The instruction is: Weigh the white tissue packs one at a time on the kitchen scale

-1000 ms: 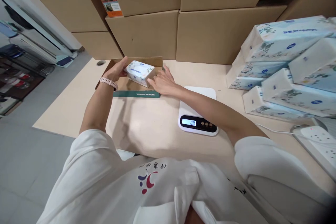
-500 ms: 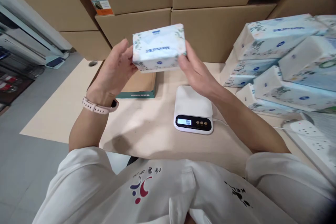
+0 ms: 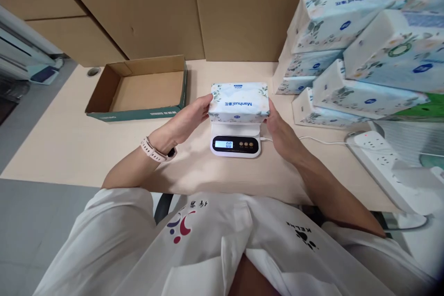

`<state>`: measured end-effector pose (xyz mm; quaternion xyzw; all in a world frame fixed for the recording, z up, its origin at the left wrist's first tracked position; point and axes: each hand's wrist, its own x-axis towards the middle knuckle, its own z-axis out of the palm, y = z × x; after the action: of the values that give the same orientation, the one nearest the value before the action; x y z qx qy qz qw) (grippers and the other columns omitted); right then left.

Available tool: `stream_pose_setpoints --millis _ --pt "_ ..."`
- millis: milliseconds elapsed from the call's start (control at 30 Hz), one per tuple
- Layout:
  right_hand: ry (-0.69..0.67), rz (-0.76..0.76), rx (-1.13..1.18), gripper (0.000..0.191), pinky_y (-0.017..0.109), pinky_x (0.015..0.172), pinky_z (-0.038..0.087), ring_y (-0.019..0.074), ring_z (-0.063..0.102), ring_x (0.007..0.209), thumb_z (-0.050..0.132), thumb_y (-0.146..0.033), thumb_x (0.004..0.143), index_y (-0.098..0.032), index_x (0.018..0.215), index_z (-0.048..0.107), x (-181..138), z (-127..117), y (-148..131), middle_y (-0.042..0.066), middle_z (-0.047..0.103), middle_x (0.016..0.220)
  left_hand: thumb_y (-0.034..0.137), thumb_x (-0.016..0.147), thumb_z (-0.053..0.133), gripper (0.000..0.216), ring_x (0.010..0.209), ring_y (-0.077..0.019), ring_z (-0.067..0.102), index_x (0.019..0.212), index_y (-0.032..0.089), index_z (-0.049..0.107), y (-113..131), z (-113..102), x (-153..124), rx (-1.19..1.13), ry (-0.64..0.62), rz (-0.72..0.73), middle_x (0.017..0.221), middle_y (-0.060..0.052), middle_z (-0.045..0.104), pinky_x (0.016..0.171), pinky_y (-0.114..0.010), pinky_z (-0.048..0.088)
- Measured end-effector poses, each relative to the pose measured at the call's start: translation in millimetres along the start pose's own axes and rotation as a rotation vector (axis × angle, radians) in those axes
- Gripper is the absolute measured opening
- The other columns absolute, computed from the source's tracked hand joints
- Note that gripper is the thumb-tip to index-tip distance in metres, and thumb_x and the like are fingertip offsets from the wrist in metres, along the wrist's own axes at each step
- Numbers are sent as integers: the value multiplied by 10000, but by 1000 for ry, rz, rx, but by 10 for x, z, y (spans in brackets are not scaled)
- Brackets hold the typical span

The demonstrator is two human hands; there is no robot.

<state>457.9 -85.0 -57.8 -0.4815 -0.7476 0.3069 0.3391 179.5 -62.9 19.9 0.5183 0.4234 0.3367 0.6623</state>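
A pack of tissues [image 3: 239, 101], white and pale blue with printed leaves, is gripped at its two ends over the white kitchen scale [image 3: 236, 146]. My left hand [image 3: 194, 118] closes on its left end, and my right hand [image 3: 279, 129] on its right end. The pack covers most of the scale's plate; whether it touches the plate I cannot tell. On the scale's lit display the reading is 0.0. My fingertips are partly hidden behind the pack.
An open green-sided cardboard box [image 3: 149, 88] lies left of the scale. More tissue packs [image 3: 343, 18] are stacked at the right, behind a white power strip [image 3: 381, 152] and its cable. Large cartons [image 3: 239, 18] line the table's back edge.
Both hands have lowered the tissue pack from above the table to the scale. My view has tilted down and shifted right, uncovering the open box on the left.
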Motion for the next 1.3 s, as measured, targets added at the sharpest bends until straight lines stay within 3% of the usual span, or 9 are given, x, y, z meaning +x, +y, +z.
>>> stream_pose_setpoints --millis 100,167,400,667,867,1300 --pt "-21 94 105 763 653 1336 358 315 379 1655 306 -721 1069 -395 1747 180 4 55 37 30 384 1777 712 913 647 679 1656 -382 332 1436 281 696 -41 -19 2 0 17 -23 1632 1 594 1401 -546 194" --pt "-4 92 142 760 645 1337 361 312 410 1640 332 -722 1064 -397 1741 213 -4 87 85 26 396 1772 725 921 622 684 1677 -372 291 1456 302 685 -95 -55 -7 2 21 -29 1674 21 545 1406 -548 181" --pt "232 102 192 752 626 1357 313 285 386 1653 274 -726 1069 -375 1733 235 -90 117 310 76 345 1796 791 993 406 806 1739 -213 77 1640 315 472 -479 -214 -155 -63 269 106 1840 49 173 1418 -430 154" --pt "255 125 147 712 650 1354 303 266 330 1679 172 -705 1080 -418 1731 196 -120 90 310 59 375 1784 873 971 204 890 1736 -240 90 1645 354 463 -537 -233 -239 -73 225 108 1821 55 258 1415 -436 163" --pt "214 132 153 719 647 1334 347 270 310 1688 173 -710 1078 -413 1732 200 -136 127 315 63 384 1780 877 971 198 890 1736 -239 97 1645 359 462 -560 -263 -228 -86 210 99 1820 59 258 1417 -437 158" --pt "183 159 259 817 601 1372 301 294 334 1677 308 -813 1016 -372 1703 342 -158 145 209 51 397 1773 885 967 237 904 1734 -260 113 1625 321 493 -612 -234 -203 -96 182 54 1821 26 263 1417 -460 159"
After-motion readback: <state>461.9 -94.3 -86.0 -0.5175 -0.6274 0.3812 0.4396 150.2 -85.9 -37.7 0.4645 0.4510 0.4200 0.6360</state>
